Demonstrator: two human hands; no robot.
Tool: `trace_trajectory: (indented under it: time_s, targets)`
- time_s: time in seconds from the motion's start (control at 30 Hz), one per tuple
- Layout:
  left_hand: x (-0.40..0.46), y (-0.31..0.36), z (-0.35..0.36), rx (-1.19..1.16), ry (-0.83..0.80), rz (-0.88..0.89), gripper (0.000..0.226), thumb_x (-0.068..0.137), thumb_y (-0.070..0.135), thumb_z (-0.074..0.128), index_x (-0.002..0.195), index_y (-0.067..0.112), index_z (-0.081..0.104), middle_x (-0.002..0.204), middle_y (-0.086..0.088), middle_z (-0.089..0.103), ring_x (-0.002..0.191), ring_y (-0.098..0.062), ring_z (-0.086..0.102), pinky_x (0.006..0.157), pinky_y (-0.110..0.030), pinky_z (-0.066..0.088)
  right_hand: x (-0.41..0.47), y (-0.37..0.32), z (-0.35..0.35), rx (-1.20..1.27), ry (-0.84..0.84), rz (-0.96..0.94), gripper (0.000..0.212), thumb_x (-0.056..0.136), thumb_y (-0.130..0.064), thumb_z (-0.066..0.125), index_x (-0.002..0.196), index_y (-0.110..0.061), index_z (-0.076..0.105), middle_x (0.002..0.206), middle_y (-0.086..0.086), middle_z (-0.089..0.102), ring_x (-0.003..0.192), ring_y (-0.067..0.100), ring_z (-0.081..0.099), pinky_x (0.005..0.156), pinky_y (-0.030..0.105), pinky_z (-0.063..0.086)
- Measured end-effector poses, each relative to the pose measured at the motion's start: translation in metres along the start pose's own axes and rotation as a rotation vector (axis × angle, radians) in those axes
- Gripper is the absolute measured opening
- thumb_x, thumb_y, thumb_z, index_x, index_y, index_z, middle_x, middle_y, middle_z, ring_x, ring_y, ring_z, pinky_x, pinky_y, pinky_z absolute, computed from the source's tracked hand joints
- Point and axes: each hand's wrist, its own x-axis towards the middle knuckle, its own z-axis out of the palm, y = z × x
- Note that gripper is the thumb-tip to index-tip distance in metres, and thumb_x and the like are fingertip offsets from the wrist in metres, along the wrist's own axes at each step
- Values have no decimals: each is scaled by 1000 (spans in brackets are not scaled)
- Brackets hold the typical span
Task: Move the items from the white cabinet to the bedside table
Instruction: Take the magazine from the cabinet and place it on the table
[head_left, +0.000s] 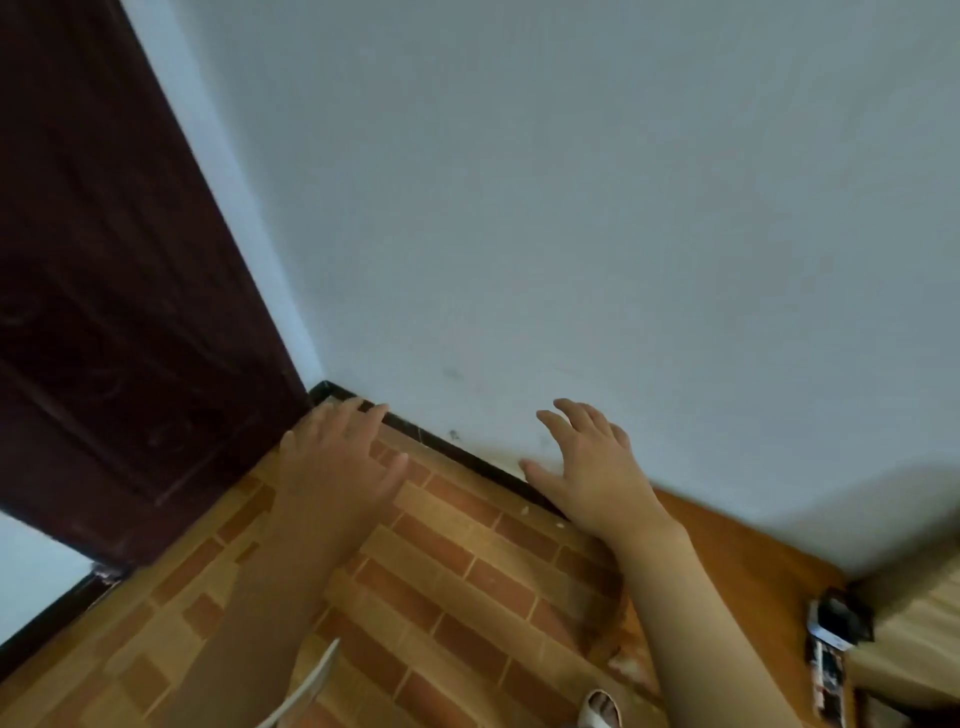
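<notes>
- Bedside table: an orange-brown wooden surface shows at the lower right, running along the foot of the pale wall, and I take it for the task's table, though only a corner of it is in the frame.
- On its far right part lie small dark items, one above the other; they are blurred, and what they are cannot be told.
- Beside those items, at the right edge, there is a cream striped fabric.
- The white cabinet does not show in this view, so where it stands cannot be told.
- The right hand hangs with fingers spread and palm down, holding nothing; it is in front of the wall's dark skirting, just left of the table's near corner.
- The right forearm crosses over the table's left part, well apart from the dark items.
- The left hand is likewise spread and empty, palm down, above the brick-patterned floor near the corner where the dark brown door meets the wall.
- The left hand lies farther from the table than the right one, with open floor between the two hands.
- At the bottom edge a thin white object and a rounded white object show over the floor; both are cut off and blurred.
</notes>
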Motion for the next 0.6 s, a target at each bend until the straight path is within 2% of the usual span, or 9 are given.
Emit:
trace_trajectory:
  time_s: [0.23, 0.33, 0.43, 0.5, 0.6]
  targets:
    - [-58, -142, -51, -13, 159, -295, 62, 97, 59, 49, 151, 29, 43, 158, -2, 42, 148, -29, 33, 115, -64, 32, 58, -162, 14, 7, -83, -309, 67, 100, -65, 42, 158, -32, 36, 170, -5, 25, 157, 19, 15, 128, 49, 16]
    - [-85, -193, -65, 15, 212, -421, 62, 97, 59, 48, 151, 29, 43, 157, -2, 43, 147, -29, 36, 115, -63, 34, 75, -231, 27, 24, -125, -435, 62, 101, -58, 46, 156, -33, 39, 168, -6, 28, 157, 19, 17, 128, 50, 16]
    - [-113, -241, -77, 47, 242, -565, 62, 97, 62, 45, 151, 31, 43, 159, 0, 42, 148, -28, 35, 117, -61, 34, 94, -295, 52, 38, -166, -559, 52, 101, -56, 48, 148, -35, 47, 161, -8, 38, 152, 20, 27, 124, 48, 20]
    - [-133, -273, -83, 68, 258, -640, 62, 97, 63, 43, 151, 33, 43, 160, 1, 41, 149, -28, 34, 117, -61, 33, 110, -337, 75, 35, -202, -623, 55, 98, -62, 45, 147, -36, 47, 161, -9, 40, 151, 21, 31, 125, 52, 24]
    - [-160, -319, -93, 71, 288, -768, 60, 98, 60, 44, 151, 33, 43, 160, 2, 39, 149, -28, 32, 117, -61, 32, 132, -405, 109, 14, -264, -739, 65, 98, -66, 43, 155, -33, 39, 167, -6, 30, 156, 23, 25, 125, 56, 24]
